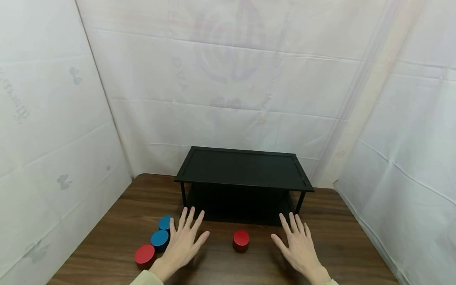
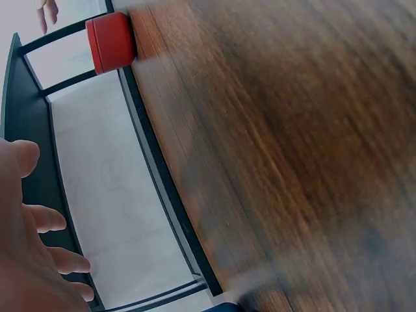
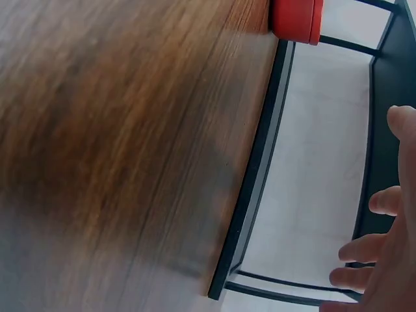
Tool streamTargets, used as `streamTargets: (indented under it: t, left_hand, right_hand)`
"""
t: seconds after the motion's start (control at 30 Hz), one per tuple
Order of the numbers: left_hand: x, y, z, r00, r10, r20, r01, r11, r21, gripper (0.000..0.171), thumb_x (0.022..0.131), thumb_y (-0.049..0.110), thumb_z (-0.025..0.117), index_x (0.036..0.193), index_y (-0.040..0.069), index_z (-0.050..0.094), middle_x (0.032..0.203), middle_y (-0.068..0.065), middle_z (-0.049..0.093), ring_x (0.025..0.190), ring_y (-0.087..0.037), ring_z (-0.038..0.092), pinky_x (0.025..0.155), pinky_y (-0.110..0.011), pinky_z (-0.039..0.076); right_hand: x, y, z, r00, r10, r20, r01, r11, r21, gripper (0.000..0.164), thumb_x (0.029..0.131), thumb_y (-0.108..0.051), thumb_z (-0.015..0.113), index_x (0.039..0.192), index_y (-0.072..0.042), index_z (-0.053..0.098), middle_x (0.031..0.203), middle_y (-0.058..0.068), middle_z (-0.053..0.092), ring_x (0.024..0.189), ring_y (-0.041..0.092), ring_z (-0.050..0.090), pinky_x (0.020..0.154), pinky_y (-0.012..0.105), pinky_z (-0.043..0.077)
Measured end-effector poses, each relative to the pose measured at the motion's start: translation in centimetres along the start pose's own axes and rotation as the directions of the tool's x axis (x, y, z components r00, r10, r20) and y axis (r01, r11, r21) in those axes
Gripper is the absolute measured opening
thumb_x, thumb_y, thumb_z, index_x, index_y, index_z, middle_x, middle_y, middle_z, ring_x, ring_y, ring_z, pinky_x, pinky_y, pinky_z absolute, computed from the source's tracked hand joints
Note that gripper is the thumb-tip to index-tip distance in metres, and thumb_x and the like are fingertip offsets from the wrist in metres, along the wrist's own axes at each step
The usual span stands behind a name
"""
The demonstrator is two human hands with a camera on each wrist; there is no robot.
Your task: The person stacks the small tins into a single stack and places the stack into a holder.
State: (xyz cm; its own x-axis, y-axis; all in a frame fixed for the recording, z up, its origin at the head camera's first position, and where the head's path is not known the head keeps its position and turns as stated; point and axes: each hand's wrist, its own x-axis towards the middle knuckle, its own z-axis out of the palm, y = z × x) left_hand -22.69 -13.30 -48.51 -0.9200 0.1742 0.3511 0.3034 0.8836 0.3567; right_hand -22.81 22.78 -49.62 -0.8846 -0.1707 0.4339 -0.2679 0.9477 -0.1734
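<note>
Spread fingers mark my left hand (image 1: 183,243), held palm down above the table beside two blue round lidded containers (image 1: 160,238) and a red one (image 1: 145,255). Part of the farther blue container (image 1: 165,223) is covered by that hand. On the other side, my right hand (image 1: 297,247) hovers with its fingers straight and apart, holding nothing. Between the hands a single red round container (image 1: 241,240) stands upright on the wood; it also shows in the left wrist view as a red container (image 2: 112,42) and in the right wrist view as a red container (image 3: 297,19).
A black two-tier rack (image 1: 246,168) stands at the back of the brown wooden table (image 1: 342,237), just beyond the fingertips. White cloth (image 1: 228,79) hangs behind it and on both sides.
</note>
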Motion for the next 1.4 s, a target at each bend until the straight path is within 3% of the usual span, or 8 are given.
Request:
streamTargets:
  t: [0.33,0.67,0.97,1.4]
  left_hand:
    - [0.0,-0.2,-0.1,1.000,0.017,-0.003,-0.017,1.000,0.004,0.064,0.096,0.053,0.048,0.150,0.021,0.035,0.155,-0.018,0.032,0.146,-0.042,0.020,0.104,-0.077,0.011]
    - [0.1,-0.2,-0.2,1.000,0.025,-0.012,-0.025,0.999,0.022,0.062,0.096,0.050,0.051,0.150,0.020,0.037,0.154,-0.019,0.035,0.145,-0.041,0.021,0.105,-0.076,0.012]
    - [0.2,-0.3,-0.1,0.999,0.046,-0.022,-0.045,0.999,0.028,0.061,0.096,0.048,0.052,0.149,0.022,0.037,0.153,-0.019,0.036,0.145,-0.041,0.023,0.105,-0.076,0.013]
    - [0.2,-0.4,-0.2,0.998,0.053,-0.030,-0.052,0.998,0.041,0.062,0.095,0.048,0.053,0.150,0.023,0.037,0.153,-0.018,0.036,0.145,-0.040,0.024,0.104,-0.076,0.015]
  right_hand:
    - [0.3,-0.7,0.3,0.999,-0.034,0.014,0.033,0.998,0.062,0.073,0.092,-0.056,0.054,0.151,-0.017,0.034,0.148,0.019,0.044,0.131,0.039,0.047,0.101,0.061,0.040]
    - [0.7,-1.5,1.0,0.997,-0.043,0.058,0.035,0.990,0.138,0.072,0.091,-0.055,0.056,0.149,-0.015,0.038,0.145,0.014,0.049,0.127,0.034,0.051,0.100,0.059,0.040]
    - [1.0,-2.7,1.7,0.991,-0.031,0.132,-0.004,0.965,0.262,0.072,0.089,-0.052,0.061,0.146,-0.011,0.042,0.140,0.010,0.054,0.124,0.031,0.053,0.103,0.057,0.038]
    - [1.4,-4.7,3.2,0.975,-0.125,0.186,0.047,0.925,0.377,0.083,0.083,-0.060,0.065,0.144,-0.008,0.044,0.132,0.012,0.060,0.118,0.029,0.057,0.098,0.057,0.042]
